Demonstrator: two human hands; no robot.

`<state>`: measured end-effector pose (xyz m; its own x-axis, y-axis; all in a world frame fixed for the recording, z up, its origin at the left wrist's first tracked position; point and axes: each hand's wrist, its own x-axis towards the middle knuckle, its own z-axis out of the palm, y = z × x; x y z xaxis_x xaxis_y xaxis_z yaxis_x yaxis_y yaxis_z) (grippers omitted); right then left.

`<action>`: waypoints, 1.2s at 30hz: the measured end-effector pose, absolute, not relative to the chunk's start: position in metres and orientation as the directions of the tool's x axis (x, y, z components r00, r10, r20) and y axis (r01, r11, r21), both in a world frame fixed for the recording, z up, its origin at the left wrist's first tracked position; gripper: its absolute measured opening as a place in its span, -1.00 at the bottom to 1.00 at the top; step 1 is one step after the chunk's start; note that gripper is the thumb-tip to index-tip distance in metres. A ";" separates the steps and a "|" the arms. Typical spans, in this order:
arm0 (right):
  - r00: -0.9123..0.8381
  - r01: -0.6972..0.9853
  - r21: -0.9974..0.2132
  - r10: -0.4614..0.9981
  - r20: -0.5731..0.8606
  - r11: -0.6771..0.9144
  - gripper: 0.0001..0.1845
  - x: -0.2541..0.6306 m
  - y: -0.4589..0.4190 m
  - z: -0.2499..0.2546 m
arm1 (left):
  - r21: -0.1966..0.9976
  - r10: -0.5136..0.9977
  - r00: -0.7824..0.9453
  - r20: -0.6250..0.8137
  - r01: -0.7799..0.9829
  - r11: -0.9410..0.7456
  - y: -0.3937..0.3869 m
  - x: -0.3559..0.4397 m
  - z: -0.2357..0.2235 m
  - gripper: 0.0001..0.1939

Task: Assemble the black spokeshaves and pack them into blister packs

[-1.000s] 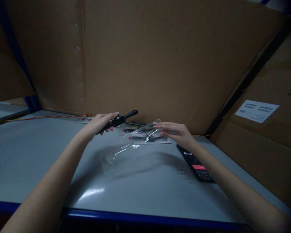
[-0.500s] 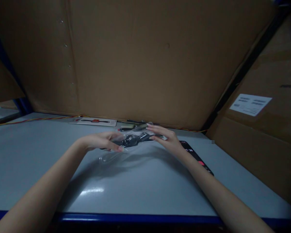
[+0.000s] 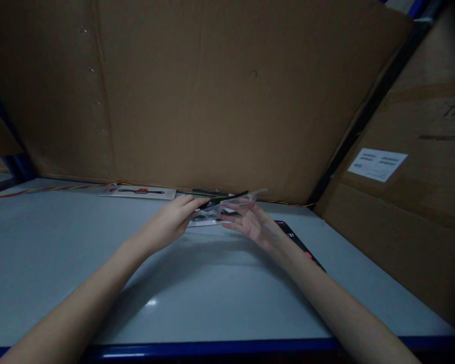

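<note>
My left hand (image 3: pixel 170 220) is closed on one end of a black strap-like item (image 3: pixel 227 197), its fingers over the top and its thumb hidden. Around that item is a clear plastic bag (image 3: pixel 256 193), raised above the back of the table and tilted up toward the right. At the bag's right end, my right hand (image 3: pixel 256 225) has its palm turned up and its fingers reaching under the plastic, some of them showing through it. The item's exact kind is blurred. Under the hands lies a pale flat piece (image 3: pixel 202 222), partly covered.
A white card (image 3: pixel 138 192) printed with a black strap and a red patch lies at the back left. A phone (image 3: pixel 301 245) rests beside my right forearm. A red-yellow wire (image 3: pixel 60 188) runs along the back. Cardboard walls (image 3: pixel 212 101) enclose the back and right.
The bagged black item has turned, its right end now pointing up and away. My left hand has moved right over it; my right palm has rolled upward. The view has shifted slightly.
</note>
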<state>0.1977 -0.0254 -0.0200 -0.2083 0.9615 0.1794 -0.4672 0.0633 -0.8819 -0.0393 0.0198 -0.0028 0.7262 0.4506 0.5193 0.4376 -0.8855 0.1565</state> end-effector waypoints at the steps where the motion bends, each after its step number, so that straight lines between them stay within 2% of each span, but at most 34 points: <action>1: -0.272 -0.510 -0.860 0.947 0.169 0.007 -0.54 0.195 -0.028 -0.019 | 0.039 0.417 0.733 0.537 0.473 -0.880 0.021 -0.038 -0.005 -0.51; 3: -0.344 -0.573 -0.816 0.926 0.156 -0.076 -0.54 0.188 -0.033 -0.018 | -0.156 0.370 0.753 0.545 0.524 -0.837 0.023 -0.037 -0.010 -0.46; 6: -0.247 -0.668 -0.742 0.955 0.166 -0.044 -0.66 0.174 -0.039 -0.023 | -0.306 0.337 0.764 0.550 0.560 -0.770 0.022 -0.033 -0.015 -0.45; 9: -0.055 -0.706 -0.706 0.990 0.133 0.056 -0.85 0.164 -0.042 -0.029 | -0.335 0.321 0.773 0.547 0.554 -0.762 0.016 -0.025 -0.020 -0.45; 12: 0.011 -0.682 -0.728 0.997 0.081 0.067 -0.87 0.163 -0.040 -0.033 | -0.285 0.334 0.779 0.532 0.535 -0.795 0.009 -0.017 -0.021 -0.42; 16: 0.093 -0.599 -0.791 0.992 0.089 0.128 -0.78 0.169 -0.036 -0.034 | -0.162 0.375 0.776 0.508 0.514 -0.843 0.001 -0.016 -0.017 -0.43; 20: 0.130 -0.530 -0.836 0.988 0.086 0.143 -0.74 0.171 -0.036 -0.037 | -0.048 0.411 0.725 0.553 0.520 -0.853 0.001 -0.020 -0.014 -0.48; 22: 0.118 -0.518 -0.849 0.992 0.054 0.107 -0.73 0.170 -0.036 -0.040 | 0.090 0.480 0.663 0.574 0.531 -0.843 0.003 -0.021 -0.014 -0.47; 23: 0.110 -0.515 -0.852 0.993 0.035 0.087 -0.72 0.170 -0.036 -0.041 | 0.199 0.534 0.633 0.561 0.523 -0.829 0.004 -0.020 -0.014 -0.42; 24: 0.100 -0.512 -0.856 0.995 0.017 0.066 -0.72 0.170 -0.037 -0.042 | 0.329 0.603 0.606 0.519 0.510 -0.795 0.005 -0.020 -0.015 -0.36; 26: 0.085 -0.493 -0.869 0.996 -0.007 0.036 -0.71 0.170 -0.037 -0.043 | 0.584 0.726 0.609 0.320 0.477 -0.657 0.008 -0.020 -0.014 -0.33; 27: 0.084 -0.477 -0.878 0.996 -0.011 0.030 -0.70 0.171 -0.038 -0.043 | 0.688 0.744 0.643 0.181 0.458 -0.563 0.008 -0.021 -0.013 -0.38; 29: 0.088 -0.444 -0.896 0.996 -0.012 0.029 -0.69 0.172 -0.040 -0.043 | 0.833 0.676 0.733 -0.074 0.418 -0.363 0.008 -0.022 -0.010 -0.50; 30: 0.090 -0.432 -0.902 0.996 -0.011 0.029 -0.68 0.172 -0.041 -0.042 | 0.878 0.620 0.770 -0.151 0.393 -0.274 0.007 -0.022 -0.009 -0.55; 32: 0.089 -0.425 -0.905 0.996 -0.015 0.024 -0.68 0.172 -0.042 -0.041 | 0.930 0.565 0.799 -0.205 0.339 -0.142 0.004 -0.022 -0.005 -0.59; 36: 0.046 -0.442 -0.897 0.999 -0.026 -0.003 -0.74 0.170 -0.041 -0.040 | 0.970 0.630 0.764 -0.140 0.235 -0.069 -0.001 -0.018 -0.006 -0.62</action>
<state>0.1701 -0.0412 -0.0401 0.0463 0.9986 -0.0257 -0.4420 -0.0026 -0.8970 -0.0180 -0.0013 -0.0058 0.7639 0.6299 -0.1400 0.2347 -0.0692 0.9696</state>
